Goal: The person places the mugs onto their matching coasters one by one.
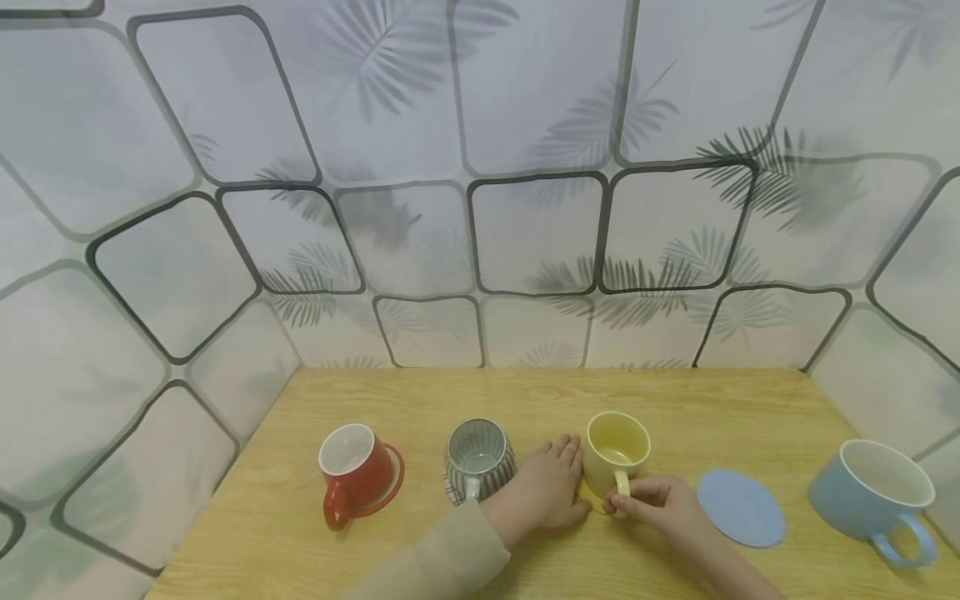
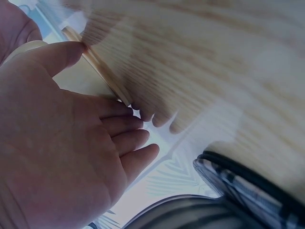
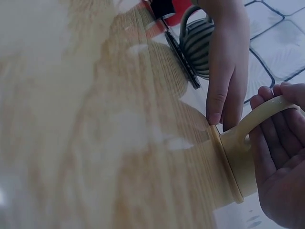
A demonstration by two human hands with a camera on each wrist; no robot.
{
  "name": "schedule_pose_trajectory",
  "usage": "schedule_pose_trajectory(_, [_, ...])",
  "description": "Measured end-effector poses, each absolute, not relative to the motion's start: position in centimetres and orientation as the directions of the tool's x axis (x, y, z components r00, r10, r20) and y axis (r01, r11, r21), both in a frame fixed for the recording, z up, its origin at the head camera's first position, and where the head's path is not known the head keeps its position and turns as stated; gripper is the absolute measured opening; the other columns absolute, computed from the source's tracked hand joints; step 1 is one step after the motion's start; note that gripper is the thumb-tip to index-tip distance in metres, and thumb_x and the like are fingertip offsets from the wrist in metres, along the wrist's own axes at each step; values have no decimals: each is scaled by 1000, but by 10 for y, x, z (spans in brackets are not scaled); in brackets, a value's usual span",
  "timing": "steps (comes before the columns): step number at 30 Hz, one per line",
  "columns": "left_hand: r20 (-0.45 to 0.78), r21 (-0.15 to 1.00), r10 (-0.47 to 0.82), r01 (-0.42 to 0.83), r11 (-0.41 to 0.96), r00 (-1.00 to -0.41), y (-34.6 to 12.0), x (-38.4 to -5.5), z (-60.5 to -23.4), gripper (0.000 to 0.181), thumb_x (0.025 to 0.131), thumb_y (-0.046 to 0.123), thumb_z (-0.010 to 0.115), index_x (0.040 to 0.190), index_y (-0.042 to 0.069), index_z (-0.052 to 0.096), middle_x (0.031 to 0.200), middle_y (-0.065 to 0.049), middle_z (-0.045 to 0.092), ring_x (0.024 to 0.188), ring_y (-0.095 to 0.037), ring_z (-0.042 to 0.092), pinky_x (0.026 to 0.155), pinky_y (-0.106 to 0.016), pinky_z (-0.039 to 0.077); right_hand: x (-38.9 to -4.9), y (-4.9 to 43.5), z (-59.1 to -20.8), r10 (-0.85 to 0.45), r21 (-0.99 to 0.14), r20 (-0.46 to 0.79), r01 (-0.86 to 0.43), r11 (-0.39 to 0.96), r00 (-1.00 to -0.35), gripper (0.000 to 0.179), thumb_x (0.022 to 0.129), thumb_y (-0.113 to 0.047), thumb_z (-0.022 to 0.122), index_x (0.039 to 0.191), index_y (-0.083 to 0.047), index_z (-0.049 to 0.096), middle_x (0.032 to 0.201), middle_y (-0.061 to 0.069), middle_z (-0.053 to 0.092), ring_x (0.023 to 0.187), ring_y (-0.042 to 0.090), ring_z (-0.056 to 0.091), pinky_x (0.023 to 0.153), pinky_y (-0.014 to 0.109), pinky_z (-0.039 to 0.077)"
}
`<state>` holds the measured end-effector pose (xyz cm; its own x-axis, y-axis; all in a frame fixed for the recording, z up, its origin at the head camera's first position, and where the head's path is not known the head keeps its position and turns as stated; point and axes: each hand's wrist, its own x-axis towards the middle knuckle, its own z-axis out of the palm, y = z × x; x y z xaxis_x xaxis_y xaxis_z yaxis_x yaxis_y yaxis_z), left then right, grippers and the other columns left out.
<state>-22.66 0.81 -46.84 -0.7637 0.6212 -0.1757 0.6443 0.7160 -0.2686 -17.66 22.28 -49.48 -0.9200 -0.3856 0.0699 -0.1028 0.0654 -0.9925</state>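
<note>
A yellow mug [image 1: 617, 450] stands upright on a thin yellow coaster [image 3: 226, 164]. Its handle points toward the person, and my right hand [image 1: 663, 507] pinches that handle between thumb and fingers. To the left of the mug, my left hand [image 1: 551, 483] reaches across the table with its fingers straight. In the left wrist view, the thumb and fingertips lie right at the edge of the coaster [image 2: 102, 71]. The mug hides most of the coaster in the head view. Just left of my left hand is a grey striped mug [image 1: 480, 458] on a checked coaster [image 1: 450, 490].
A red mug [image 1: 363, 475] sits on a red coaster [image 1: 394, 483] at the left. On the right, a blue round coaster [image 1: 741, 508] lies bare on the wooden table [image 1: 420, 392], with a light blue mug [image 1: 862, 492] farther right. Patterned wall covering [image 1: 536, 233] encloses the back and sides.
</note>
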Motion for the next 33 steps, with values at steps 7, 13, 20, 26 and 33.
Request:
schedule_pose_trajectory(7, [-176,-265,619,643,718,-765,8,-227,-466,82,103,67,48,165,13,38,174,0,34,162,-14,32,129,-26,35,-177,222,-491,-388,-991,64,-104,83,-919,22,104,-4,65,109,15,73,97,-14,82,97,2,76,91,17,59])
schedule_pose_trajectory(13, [-175,-255,615,639,726,-769,8,-228,-465,82,103,66,48,165,14,38,174,0,34,162,-14,32,129,-26,35,-177,222,-489,-386,-992,61,-100,82,-920,21,103,-5,65,109,14,74,97,-14,82,97,2,76,91,16,58])
schedule_pose_trajectory(20, [-189,-247,609,637,730,-770,9,-228,-470,83,103,68,49,166,15,38,174,1,33,162,-13,32,129,-26,35,-174,222,-490,-382,-992,36,-79,98,-924,23,103,-7,66,110,14,73,98,-15,82,98,0,75,93,14,56])
schedule_pose_trajectory(26, [-188,-216,613,641,736,-767,9,-230,-473,83,102,67,52,165,15,38,174,0,33,162,-14,32,130,-27,35,-172,221,-491,-381,-997,14,-41,63,-925,26,104,-7,66,113,17,71,98,-15,82,99,2,77,93,15,57])
schedule_pose_trajectory(33, [-187,-240,623,650,721,-760,6,-232,-467,80,103,65,55,165,16,40,173,0,35,160,-13,35,129,-27,36,-172,220,-489,-352,-991,29,-74,114,-936,25,104,-7,66,112,16,71,98,-15,82,98,0,75,92,15,57])
